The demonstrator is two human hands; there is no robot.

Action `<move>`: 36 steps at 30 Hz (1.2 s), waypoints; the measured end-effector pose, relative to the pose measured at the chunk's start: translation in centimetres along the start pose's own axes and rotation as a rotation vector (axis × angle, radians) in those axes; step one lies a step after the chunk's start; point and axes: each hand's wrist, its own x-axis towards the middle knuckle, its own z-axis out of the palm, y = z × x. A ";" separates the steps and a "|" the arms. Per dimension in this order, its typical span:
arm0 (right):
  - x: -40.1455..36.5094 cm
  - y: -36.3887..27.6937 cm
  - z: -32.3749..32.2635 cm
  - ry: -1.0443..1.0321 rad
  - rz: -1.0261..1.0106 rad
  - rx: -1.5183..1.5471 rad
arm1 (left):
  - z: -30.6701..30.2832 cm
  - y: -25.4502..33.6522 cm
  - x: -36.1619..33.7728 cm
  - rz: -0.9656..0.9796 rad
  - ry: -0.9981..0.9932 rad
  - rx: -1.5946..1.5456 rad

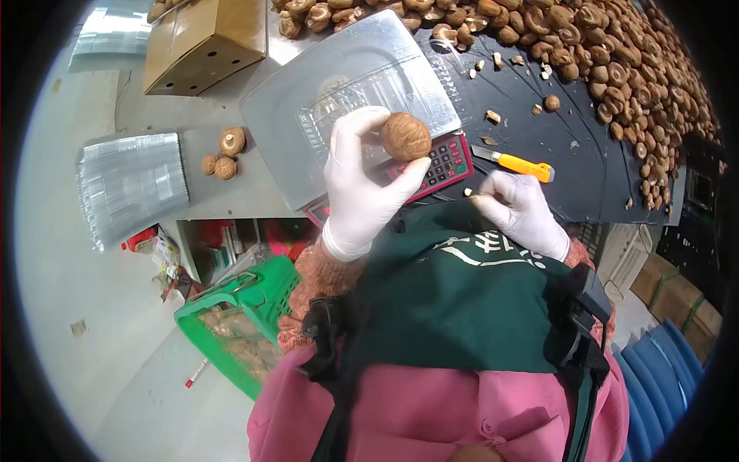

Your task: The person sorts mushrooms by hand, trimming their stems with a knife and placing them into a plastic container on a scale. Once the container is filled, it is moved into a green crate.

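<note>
At the far left, the stack of clear trays point(135, 181) seems to reach past the edge of the tabletop point(208, 123), so a bump from a sleeve could tip it to the floor; the loose mushrooms point(226, 165) just beside it could roll if brushed. Farther right, the clear container point(339, 104) on the scale point(265, 123) looks light enough to shift if the left hand point(362, 185) catches it. The held mushroom point(406, 137) has a rounded cap, and a loosened or uneven pinch could let it slip onto the keypad point(445, 163). Rightmost, the yellow knife point(523, 165) lies with its blade bare, close to the right hand point(527, 212); a careless reach could nick the glove. As for the grip, the left fingers pinch the mushroom, the forefinger at its upper left and the thumb beneath its lower right, its cap jutting past the tips on the right. The right fingers, well apart from it, are curled in; a small pale bit point(468, 192) shows at their tips, and I cannot tell whether they pinch it.
</note>
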 end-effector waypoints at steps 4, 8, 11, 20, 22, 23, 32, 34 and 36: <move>-2.7 3.7 0.3 0.101 0.125 -0.043 | -0.4 -0.6 1.3 0.187 0.067 0.333; -3.6 4.8 0.4 0.169 0.141 -0.012 | -0.3 -2.1 1.9 0.202 0.026 0.697; -3.2 4.9 0.2 0.189 0.048 -0.061 | -0.4 -4.7 1.9 0.118 -0.058 0.806; -3.2 4.6 -0.5 0.198 0.181 -0.028 | -4.0 -4.3 2.1 -0.108 0.185 0.160; -3.2 5.1 -0.8 0.211 0.160 -0.032 | -5.0 -4.3 2.2 -0.164 0.262 0.045; -3.1 5.3 -1.0 0.219 0.145 -0.033 | -5.4 -4.6 2.3 -0.166 0.277 0.032; -2.8 6.5 -1.3 0.283 -0.072 -0.134 | -0.9 -5.4 1.7 0.207 -0.118 0.882; -3.2 7.3 -1.5 0.267 -0.062 -0.165 | -1.4 -5.2 2.0 0.212 -0.154 0.920; -3.4 7.6 -2.0 0.280 -0.092 -0.150 | -2.1 -3.3 2.4 0.192 -0.216 0.788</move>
